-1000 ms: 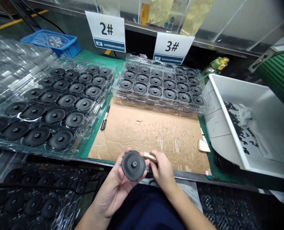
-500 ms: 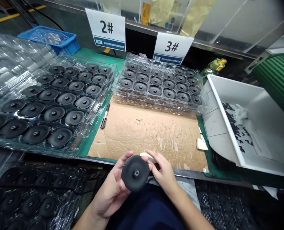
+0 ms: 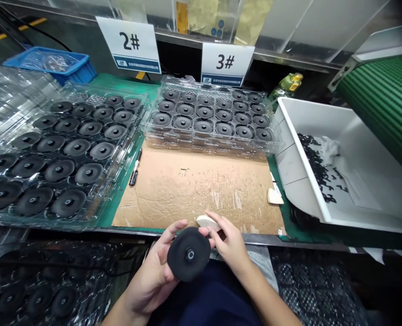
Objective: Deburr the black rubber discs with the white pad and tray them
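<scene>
Black disc [image 3: 189,254], six o'clock, sitting nearer body than second ago: left hand [image 3: 151,276] part-curled, holding it; right hand [image 3: 231,244] pinching pale pad [image 3: 206,221] at disc's one o'clock. Rim apparently being angled for pad.

I get even light on the cardboard [image 3: 187,190]. Glare streaks the clear trays [image 3: 11,93] at left; the far right corner is black.

black disc [image 3: 184,260] held tilted near pale wedge [image 3: 206,221]
</scene>
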